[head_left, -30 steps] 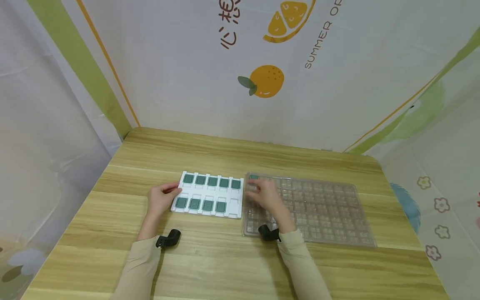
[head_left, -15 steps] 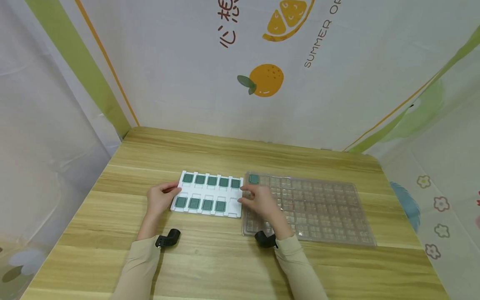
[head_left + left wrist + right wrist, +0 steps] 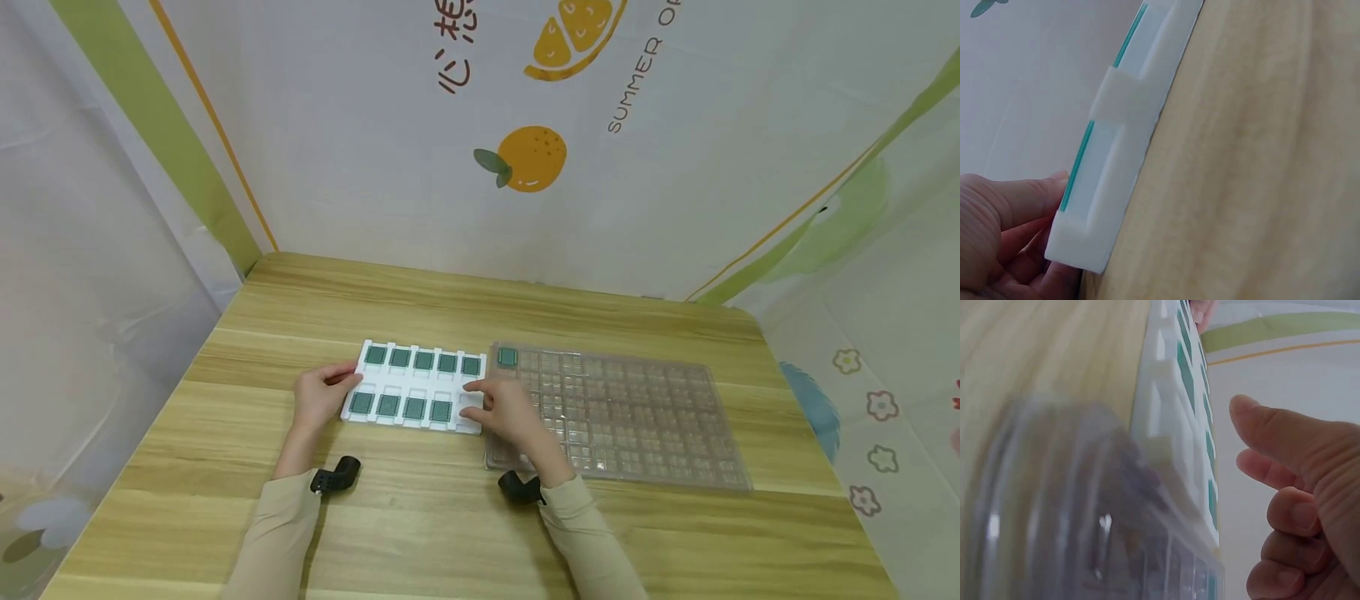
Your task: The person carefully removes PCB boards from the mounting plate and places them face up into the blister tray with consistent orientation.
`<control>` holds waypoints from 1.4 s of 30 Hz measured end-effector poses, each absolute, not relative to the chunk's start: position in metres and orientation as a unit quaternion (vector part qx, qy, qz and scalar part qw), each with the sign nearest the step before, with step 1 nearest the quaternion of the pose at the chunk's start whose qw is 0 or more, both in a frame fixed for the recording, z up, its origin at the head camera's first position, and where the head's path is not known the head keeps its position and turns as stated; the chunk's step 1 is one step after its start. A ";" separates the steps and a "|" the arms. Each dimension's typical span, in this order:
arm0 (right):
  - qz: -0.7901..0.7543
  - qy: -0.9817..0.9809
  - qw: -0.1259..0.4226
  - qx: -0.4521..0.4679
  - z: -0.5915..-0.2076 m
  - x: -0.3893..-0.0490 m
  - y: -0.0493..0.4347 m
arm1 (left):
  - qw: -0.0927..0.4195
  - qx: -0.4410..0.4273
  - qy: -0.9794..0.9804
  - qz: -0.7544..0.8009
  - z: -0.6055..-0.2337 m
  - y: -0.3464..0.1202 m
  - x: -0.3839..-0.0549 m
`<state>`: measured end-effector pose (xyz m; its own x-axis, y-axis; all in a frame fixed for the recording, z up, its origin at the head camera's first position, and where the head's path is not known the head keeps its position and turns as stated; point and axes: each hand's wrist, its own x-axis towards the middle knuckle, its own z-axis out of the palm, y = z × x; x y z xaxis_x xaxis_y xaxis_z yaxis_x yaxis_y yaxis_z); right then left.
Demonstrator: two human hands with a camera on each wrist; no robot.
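Note:
My left hand (image 3: 322,398) grips the left end of a white tray (image 3: 397,385), its thumb on the edge beside a thin green chip (image 3: 1077,167) in the left wrist view. Two rows of square green chips (image 3: 415,408) sit in that tray; the near row's right-hand pocket holds none. Over this pocket hovers my right hand (image 3: 510,410), thumb and index finger spread apart with nothing between them. Its other fingers (image 3: 1291,547) are curled in the right wrist view. One green chip (image 3: 507,357) lies in the far left pocket of a clear plastic tray (image 3: 637,417).
Both trays lie side by side on a wooden table (image 3: 420,533), the clear one on the right. A printed curtain (image 3: 360,167) hangs behind the table and along its sides. Black wrist cameras (image 3: 337,475) jut out from the sleeves.
My right hand has moved left from the clear tray's far left corner to the white tray's right end, uncovering the chip in the clear tray. My left hand has stayed in place.

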<state>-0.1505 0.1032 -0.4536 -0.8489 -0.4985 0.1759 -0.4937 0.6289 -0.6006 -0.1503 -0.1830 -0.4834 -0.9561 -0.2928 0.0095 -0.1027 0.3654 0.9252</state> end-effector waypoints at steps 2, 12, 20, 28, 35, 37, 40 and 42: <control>-0.330 0.901 0.010 -0.280 -0.454 -0.150 0.100 | 0.087 0.122 -0.821 -0.550 -0.483 -0.183 -0.150; -0.345 0.893 0.031 -0.288 -0.458 -0.149 0.089 | 0.081 0.124 -0.823 -0.548 -0.484 -0.183 -0.150; -0.340 0.894 0.033 -0.288 -0.461 -0.148 0.083 | 0.076 0.123 -0.822 -0.551 -0.484 -0.184 -0.149; -0.310 0.902 0.029 -0.298 -0.464 -0.148 0.079 | 0.083 0.116 -0.818 -0.558 -0.484 -0.184 -0.149; -0.289 0.912 0.032 -0.291 -0.465 -0.148 0.076 | 0.085 0.122 -0.819 -0.554 -0.482 -0.183 -0.149; -0.282 0.914 0.032 -0.288 -0.464 -0.148 0.076 | 0.086 0.122 -0.820 -0.552 -0.482 -0.183 -0.149; -0.278 0.917 0.034 -0.285 -0.464 -0.148 0.074 | 0.087 0.122 -0.820 -0.552 -0.482 -0.183 -0.149; -0.278 0.917 0.034 -0.283 -0.463 -0.148 0.074 | 0.088 0.119 -0.819 -0.554 -0.482 -0.183 -0.149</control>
<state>-0.1476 0.0737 -0.4632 -0.8373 -0.5386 0.0942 -0.5004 0.6854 -0.5290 -0.1490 -0.1829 -0.4820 -0.9562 -0.2924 0.0122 -0.0978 0.3583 0.9285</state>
